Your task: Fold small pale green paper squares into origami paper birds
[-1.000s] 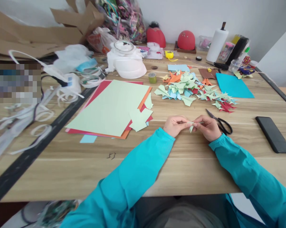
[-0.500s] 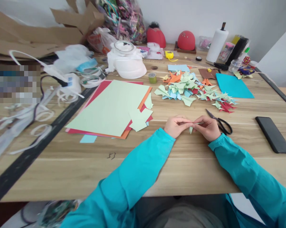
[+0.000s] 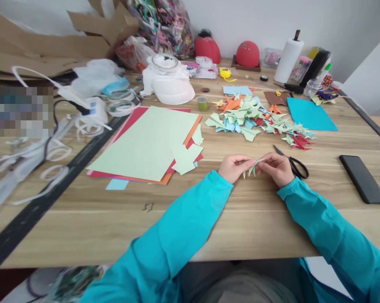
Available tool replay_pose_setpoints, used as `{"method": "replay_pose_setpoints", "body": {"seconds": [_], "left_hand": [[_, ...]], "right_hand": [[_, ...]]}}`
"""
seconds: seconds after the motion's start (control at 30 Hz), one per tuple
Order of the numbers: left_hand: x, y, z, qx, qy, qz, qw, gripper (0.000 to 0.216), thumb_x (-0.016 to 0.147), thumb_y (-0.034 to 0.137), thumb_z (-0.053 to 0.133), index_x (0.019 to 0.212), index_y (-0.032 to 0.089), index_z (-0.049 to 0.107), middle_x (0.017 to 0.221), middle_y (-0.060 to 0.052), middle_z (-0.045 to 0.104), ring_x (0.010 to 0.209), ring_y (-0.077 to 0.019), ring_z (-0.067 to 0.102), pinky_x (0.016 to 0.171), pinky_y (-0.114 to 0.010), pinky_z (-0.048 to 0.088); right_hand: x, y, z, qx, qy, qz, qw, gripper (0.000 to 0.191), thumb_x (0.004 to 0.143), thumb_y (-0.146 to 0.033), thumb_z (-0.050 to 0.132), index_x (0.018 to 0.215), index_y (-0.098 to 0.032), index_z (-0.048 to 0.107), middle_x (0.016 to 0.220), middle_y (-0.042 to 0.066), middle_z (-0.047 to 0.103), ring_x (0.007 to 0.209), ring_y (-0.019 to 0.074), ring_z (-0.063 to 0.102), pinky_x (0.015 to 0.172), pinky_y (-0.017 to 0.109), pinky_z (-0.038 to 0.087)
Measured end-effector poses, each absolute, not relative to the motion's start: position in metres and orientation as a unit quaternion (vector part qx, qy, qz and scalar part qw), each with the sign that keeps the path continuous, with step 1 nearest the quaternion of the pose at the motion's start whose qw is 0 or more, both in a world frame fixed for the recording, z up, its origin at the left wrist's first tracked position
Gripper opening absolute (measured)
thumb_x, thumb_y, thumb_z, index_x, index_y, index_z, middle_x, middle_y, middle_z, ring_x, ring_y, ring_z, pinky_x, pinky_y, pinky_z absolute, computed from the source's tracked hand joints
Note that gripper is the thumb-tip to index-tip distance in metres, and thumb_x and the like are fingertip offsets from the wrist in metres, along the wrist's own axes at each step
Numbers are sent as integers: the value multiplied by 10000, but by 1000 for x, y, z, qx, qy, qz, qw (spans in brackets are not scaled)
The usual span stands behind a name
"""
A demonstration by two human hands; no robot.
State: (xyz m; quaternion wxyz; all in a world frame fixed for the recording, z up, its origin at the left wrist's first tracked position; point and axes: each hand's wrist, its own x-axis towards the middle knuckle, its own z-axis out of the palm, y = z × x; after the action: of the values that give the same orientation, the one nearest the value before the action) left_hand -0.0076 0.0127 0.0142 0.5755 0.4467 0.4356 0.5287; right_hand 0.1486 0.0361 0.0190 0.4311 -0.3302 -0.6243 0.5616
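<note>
Both of my hands pinch a small folded piece of pale green paper [image 3: 252,167] just above the wooden table [image 3: 240,223]. My left hand [image 3: 234,167] grips its left side with closed fingers. My right hand [image 3: 276,168] holds the right side, fingers pressed together. Two pointed flaps of the paper hang down between the hands. Black scissors [image 3: 293,163] lie right behind my right hand. A heap of folded paper shapes [image 3: 256,120] in green, blue, orange and red lies further back.
A stack of coloured sheets [image 3: 148,143] with a pale green one on top lies to the left. A black phone [image 3: 363,178] lies at the right, a turquoise sheet [image 3: 309,113] behind it. White straps, cardboard, a paper towel roll [image 3: 287,59] and clutter fill the back and left.
The folded paper has opened between my fingers: pointed flaps now hang down where only a thin edge showed. My hands have stayed in the same spot.
</note>
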Motion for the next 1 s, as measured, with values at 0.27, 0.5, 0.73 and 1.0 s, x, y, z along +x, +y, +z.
{"method": "replay_pose_setpoints", "body": {"seconds": [0.27, 0.5, 0.73, 1.0], "left_hand": [[-8, 12, 15, 447, 414, 506, 611, 313, 549, 391, 722, 696, 117, 685, 594, -39, 666, 515, -135, 588, 468, -247, 478], [-9, 13, 16, 455, 448, 494, 589, 308, 513, 370, 747, 665, 110, 687, 543, -43, 652, 448, -110, 550, 470, -240, 464], [-9, 12, 18, 456, 436, 493, 598, 296, 530, 375, 736, 677, 122, 692, 553, -39, 652, 452, -111, 549, 440, -234, 451], [-10, 11, 19, 456, 447, 484, 598, 257, 535, 332, 737, 672, 120, 691, 552, -33, 646, 455, -102, 542, 418, -215, 414]], "right_hand": [[146, 34, 17, -316, -633, 562, 429, 194, 660, -336, 693, 732, -173, 617, 627, 25, 661, 554, 149, 618, 517, 291, 515], [146, 34, 19, -362, -627, 529, 443, 261, 594, -353, 735, 657, -183, 548, 570, 0, 636, 501, 136, 605, 499, 276, 513], [147, 34, 17, -341, -636, 538, 435, 235, 637, -337, 709, 783, -183, 608, 618, 15, 662, 520, 145, 619, 512, 284, 520], [148, 35, 16, -331, -631, 558, 425, 167, 660, -300, 698, 743, -169, 637, 609, 14, 662, 518, 131, 605, 516, 274, 511]]}}
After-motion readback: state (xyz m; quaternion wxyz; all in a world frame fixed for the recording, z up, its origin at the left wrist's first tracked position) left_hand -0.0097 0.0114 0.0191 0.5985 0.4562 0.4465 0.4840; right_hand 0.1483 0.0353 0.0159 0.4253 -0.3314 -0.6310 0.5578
